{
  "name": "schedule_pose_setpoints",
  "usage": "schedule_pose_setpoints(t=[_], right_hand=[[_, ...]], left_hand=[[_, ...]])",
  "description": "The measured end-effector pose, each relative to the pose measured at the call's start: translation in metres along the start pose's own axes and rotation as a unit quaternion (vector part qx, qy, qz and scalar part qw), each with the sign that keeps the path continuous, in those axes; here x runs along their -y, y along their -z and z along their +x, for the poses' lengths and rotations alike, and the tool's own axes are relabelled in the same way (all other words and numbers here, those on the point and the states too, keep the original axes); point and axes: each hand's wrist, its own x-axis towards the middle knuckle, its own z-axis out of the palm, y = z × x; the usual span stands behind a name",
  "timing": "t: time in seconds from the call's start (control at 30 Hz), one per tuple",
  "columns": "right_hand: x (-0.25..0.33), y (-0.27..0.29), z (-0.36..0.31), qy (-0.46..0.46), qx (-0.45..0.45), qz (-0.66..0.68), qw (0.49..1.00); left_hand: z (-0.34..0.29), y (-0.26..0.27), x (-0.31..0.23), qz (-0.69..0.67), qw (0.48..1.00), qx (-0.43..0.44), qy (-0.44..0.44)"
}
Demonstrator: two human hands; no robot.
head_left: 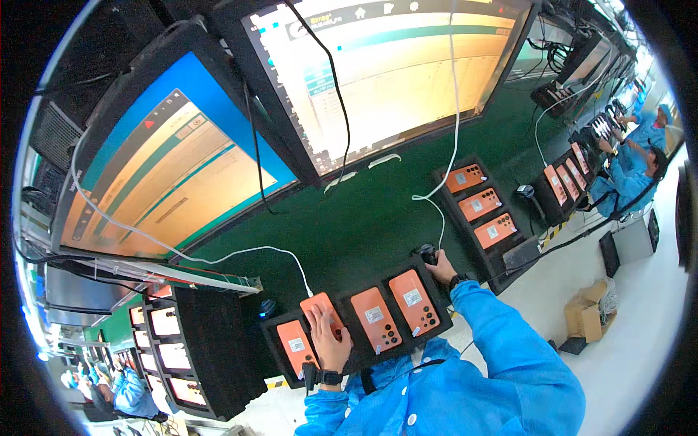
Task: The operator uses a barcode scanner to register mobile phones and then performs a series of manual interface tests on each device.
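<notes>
My left hand [333, 347] is closed around an orange phone [318, 301], its fingers lying over the phone's back. A white cable [302, 272] meets the phone's far end. Beneath is a black tray [347, 314], in which other orange phones lie back up: one phone [297, 344] left of my hand, and two more, a middle phone [376, 320] and a right phone [414, 300], to its right. Just beyond the tray's right end, my right hand [442, 269] grips a small black device [426, 252], mostly covered by the fingers; its exact kind is unclear.
Two lit monitors, a left monitor [174, 167] and a larger monitor [392, 80], stand behind the green work surface [363, 218]. Another phone tray [465, 212] sits at right, near a scanner-like device [526, 192]. Cables hang in front. Co-workers [629, 178] sit far right; a stacked rack [218, 349] stands left.
</notes>
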Motion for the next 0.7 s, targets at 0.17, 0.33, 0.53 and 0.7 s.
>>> schedule_pose_setpoints(t=[0.17,0.33,0.53,0.7], right_hand=[[0.101,0.059,-0.04,-0.051,0.048,0.299,0.952],[0.173,0.078,-0.125,-0.019,0.129,0.393,0.91],[0.196,0.038,-0.196,-0.05,0.169,0.324,0.929],[0.196,0.012,-0.218,-0.065,0.182,0.322,0.927]], left_hand=[[-0.009,-0.001,0.008,-0.029,0.999,-0.015,-0.021],[-0.014,-0.002,0.016,-0.01,1.0,-0.009,-0.024],[-0.011,-0.001,0.013,0.014,1.0,-0.007,-0.022],[-0.013,0.0,0.01,0.08,0.996,0.012,-0.028]])
